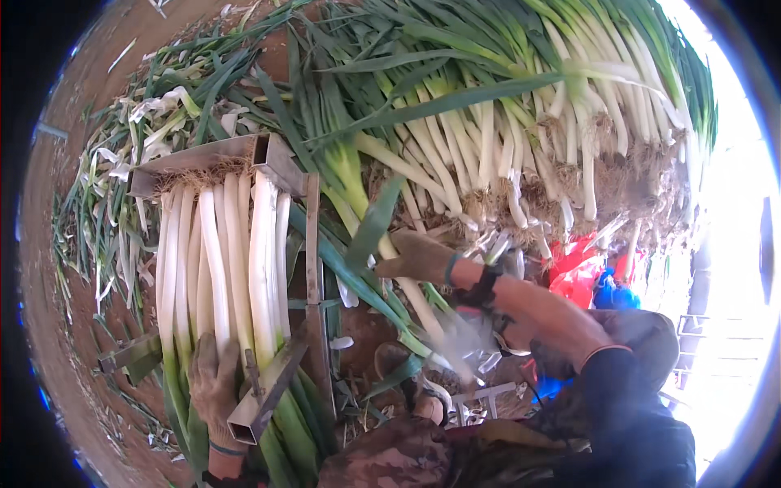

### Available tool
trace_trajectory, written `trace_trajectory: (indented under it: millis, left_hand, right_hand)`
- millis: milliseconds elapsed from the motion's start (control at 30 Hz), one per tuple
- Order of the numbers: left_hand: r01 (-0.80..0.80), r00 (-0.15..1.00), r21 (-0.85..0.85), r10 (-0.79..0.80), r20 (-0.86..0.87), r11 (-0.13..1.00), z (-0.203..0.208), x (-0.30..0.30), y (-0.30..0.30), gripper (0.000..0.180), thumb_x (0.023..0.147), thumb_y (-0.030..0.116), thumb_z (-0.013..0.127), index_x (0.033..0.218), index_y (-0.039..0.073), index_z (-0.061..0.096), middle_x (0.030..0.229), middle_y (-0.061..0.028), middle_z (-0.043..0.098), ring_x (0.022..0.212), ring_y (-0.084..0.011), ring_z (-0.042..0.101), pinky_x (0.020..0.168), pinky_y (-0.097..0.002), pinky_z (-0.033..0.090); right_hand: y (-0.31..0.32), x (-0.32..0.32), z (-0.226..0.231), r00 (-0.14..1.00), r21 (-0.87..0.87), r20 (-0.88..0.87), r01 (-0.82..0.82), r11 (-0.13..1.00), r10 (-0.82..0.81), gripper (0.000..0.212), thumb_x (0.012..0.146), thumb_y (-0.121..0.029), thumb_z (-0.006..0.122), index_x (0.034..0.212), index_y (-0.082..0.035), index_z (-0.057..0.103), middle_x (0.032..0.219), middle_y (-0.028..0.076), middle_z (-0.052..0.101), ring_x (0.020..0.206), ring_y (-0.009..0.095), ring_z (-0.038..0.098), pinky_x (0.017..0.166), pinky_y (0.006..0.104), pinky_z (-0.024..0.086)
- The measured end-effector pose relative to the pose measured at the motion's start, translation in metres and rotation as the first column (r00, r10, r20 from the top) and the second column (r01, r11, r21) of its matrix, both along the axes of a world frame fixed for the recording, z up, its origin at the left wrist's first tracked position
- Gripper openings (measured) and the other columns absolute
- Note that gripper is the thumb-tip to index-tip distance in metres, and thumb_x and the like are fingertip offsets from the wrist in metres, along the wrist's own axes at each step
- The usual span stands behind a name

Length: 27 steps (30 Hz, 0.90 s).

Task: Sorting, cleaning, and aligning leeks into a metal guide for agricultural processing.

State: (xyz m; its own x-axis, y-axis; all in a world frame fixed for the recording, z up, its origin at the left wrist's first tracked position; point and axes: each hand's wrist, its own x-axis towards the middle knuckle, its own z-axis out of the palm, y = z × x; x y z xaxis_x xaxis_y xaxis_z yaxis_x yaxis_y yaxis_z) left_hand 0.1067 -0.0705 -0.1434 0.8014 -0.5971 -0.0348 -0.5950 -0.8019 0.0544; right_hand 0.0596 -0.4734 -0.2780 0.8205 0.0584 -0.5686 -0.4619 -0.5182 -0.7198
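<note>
Loads of stuff crammed in here: a big heap of leeks [488,154] is piled across the top, roots all shaggy, some red plastic [573,272] is wedged below it, and the left side's littered with loose leaves [102,215]. The leek bundle [215,252] in the metal rack [313,244] is partly blocked by a metal bar [275,390]; shafts white, fading to green. The left hand [215,384] is laid over it, fingers extended; one leek [421,309] is gripped by the curled right hand [419,256].

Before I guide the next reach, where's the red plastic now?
In the head view, the red plastic is right of centre, right of the right hand, beside the blue item and below the leek pile.
</note>
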Motion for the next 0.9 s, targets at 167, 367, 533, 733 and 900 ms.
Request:
trace_trajectory:
  millis: [167,367,533,733,900]
  left_hand:
    - [0.033,0.997,-0.054,-0.037,-0.066,0.998,0.001,0.009,-0.013,0.063,0.080,0.040,0.078,0.134,0.009,0.065,0.146,-0.0252,0.053,0.131,-0.0456,0.053,0.108,-0.0515,0.045]
    - [0.018,0.997,-0.069,-0.023,-0.067,0.997,0.012,0.005,-0.019,0.060,0.081,0.038,0.075,0.134,0.010,0.066,0.145,-0.0240,0.054,0.130,-0.0444,0.054,0.108,-0.0513,0.045]
    - [0.013,0.998,-0.066,-0.017,-0.059,0.998,0.005,0.004,-0.020,0.060,0.081,0.038,0.076,0.133,0.011,0.065,0.143,-0.0244,0.054,0.128,-0.0453,0.055,0.107,-0.0519,0.046]
    - [0.046,0.998,-0.045,-0.047,-0.028,0.998,-0.002,0.009,-0.016,0.059,0.081,0.034,0.078,0.133,0.012,0.064,0.143,-0.0258,0.053,0.128,-0.0473,0.054,0.105,-0.0537,0.045]
    - [0.030,0.999,-0.035,-0.032,-0.043,0.999,0.002,0.007,-0.015,0.046,0.087,0.024,0.070,0.131,0.014,0.064,0.141,-0.0252,0.055,0.126,-0.0486,0.054,0.105,-0.0562,0.044]
  right_hand:
    - [-0.026,-0.034,-0.052,0.917,-0.023,0.398,-0.011,1.000,0.019,0.043,0.085,-0.032,0.079,0.110,0.001,0.067,0.091,0.014,0.067,0.084,0.023,0.066,0.077,0.0353,0.053]
    - [0.003,-0.111,-0.039,0.942,0.265,-0.332,0.148,0.953,-0.054,0.035,0.084,-0.023,0.075,0.111,-0.003,0.068,0.091,0.017,0.072,0.080,0.028,0.069,0.073,0.0401,0.055]
    - [0.017,-0.084,-0.008,0.973,-0.182,-0.117,0.176,0.967,-0.199,0.035,0.084,-0.023,0.070,0.112,-0.002,0.066,0.090,0.020,0.072,0.080,0.037,0.071,0.075,0.0471,0.057]
    - [-0.071,0.018,-0.066,0.919,-0.654,0.392,0.316,0.687,-0.049,0.022,0.080,-0.007,0.062,0.102,-0.005,0.064,0.090,0.017,0.069,0.082,0.035,0.071,0.074,0.0483,0.058]
    - [-0.123,0.034,-0.089,0.886,-0.821,0.456,0.382,0.425,0.084,0.019,0.081,-0.005,0.062,0.100,-0.002,0.063,0.100,0.019,0.067,0.085,0.041,0.070,0.074,0.0499,0.057]
